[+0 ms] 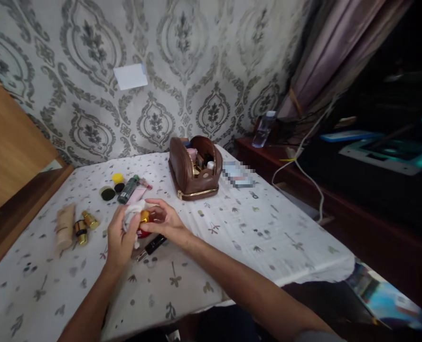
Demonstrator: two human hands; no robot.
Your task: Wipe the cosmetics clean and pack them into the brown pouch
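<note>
Head view: we see both hands together over the near-left part of the patterned white tablecloth (196,256), fingers curled. Left hand (121,235) bunches a white cloth or tissue (129,212) against a red bottle with a gold cap (145,230); right hand (170,222) pinches the bottle from the other side, thumb below, fingers above. The bottle sits between the two hands, partly covered by them, so we can't tell if its base touches the table. Just below the hands we log a black tube (155,244), lying flat. To the left: beige squeeze tube (65,227), black-and-gold lipstick (80,232), small gold tube (90,219). Beyond the hands: green bottle (128,189) on its side, a pink item (137,194) beside it, yellow lid (117,178), two dark round pieces (107,193). Brown cosmetic bag (195,171) stands open farther back, things inside; we have a pixelated item (237,175) on its right. Clear bottle with a white cap (264,129) on the dark red furniture (248,145), near the wall (182,95).
</note>
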